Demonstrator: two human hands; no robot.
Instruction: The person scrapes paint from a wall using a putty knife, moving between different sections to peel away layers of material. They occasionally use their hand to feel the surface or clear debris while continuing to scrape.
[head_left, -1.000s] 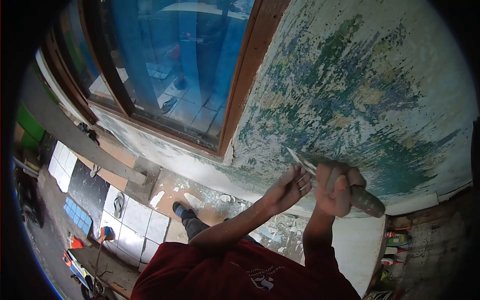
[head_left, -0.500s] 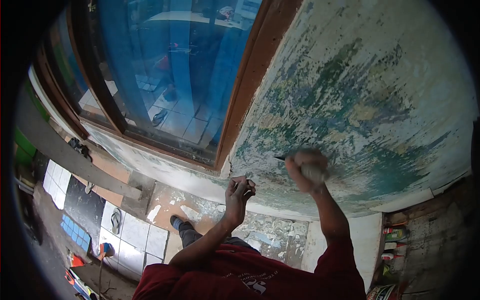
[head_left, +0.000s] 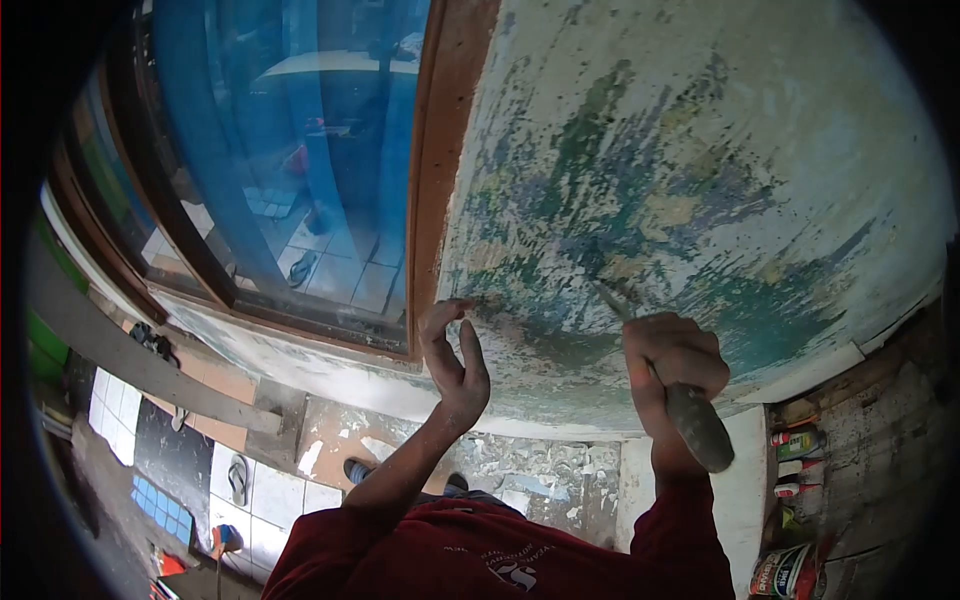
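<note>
My right hand [head_left: 675,355] is closed around the handle of a scraper [head_left: 702,430], whose thick grey end sticks out below the fist. Its narrow blade [head_left: 612,302] points up and left at the wall [head_left: 640,215]; whether the tip touches is hard to tell. Old paint there is scratched into green, blue, yellow and pale patches. My left hand [head_left: 456,365] holds nothing. Its fingers are bent and parted from the thumb, close to the wall beside the lower corner of the brown window frame [head_left: 432,190].
Blue-tinted window glass [head_left: 300,140] lies left of the wall. Paint flakes litter the floor [head_left: 540,470] by my feet. Several bottles [head_left: 797,440] and a labelled can [head_left: 785,572] stand at the lower right. A flip-flop [head_left: 238,478] rests on white tiles.
My right hand, blurred before, has shifted right, and the scraper shows clearly. My left hand has risen and its fingers have spread. The view has turned, so the window sits further left.
</note>
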